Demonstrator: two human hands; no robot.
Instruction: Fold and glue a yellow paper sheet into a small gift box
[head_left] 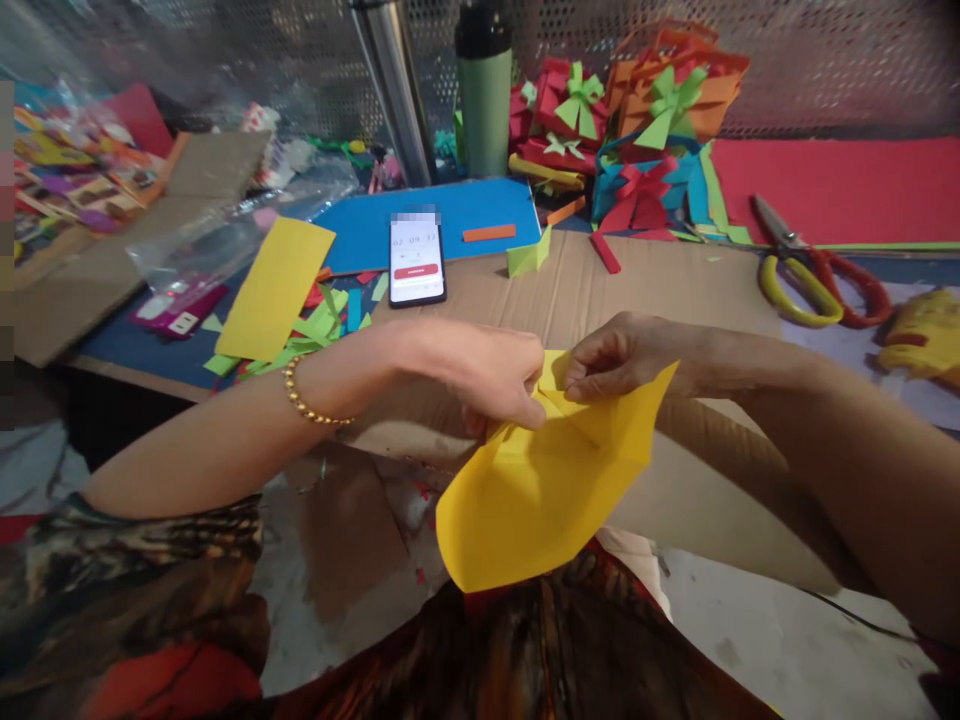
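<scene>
Between my hands, at the table's near edge, is a sheet of folded yellow paper point(547, 500). Its creased upper part lies at my fingers, and its broad lower part hangs toward my lap. My left hand point(502, 375) is closed on the paper's left side, thumb and curled fingers pinching a fold. On the right, my right hand point(615, 355) pinches the upper edge of the same paper between thumb and fingers. The fingertips and the underside of the folds are partly hidden.
Beyond my hands lie cardboard point(675, 275), a phone point(417, 260) and a blue sheet point(352, 235). Scissors point(799, 260) rest at right. Another yellow sheet point(274, 290) and green paper scraps point(326, 325) are at left. Behind stand a green bottle point(484, 110), a steel flask point(397, 95) and paper bags point(667, 100).
</scene>
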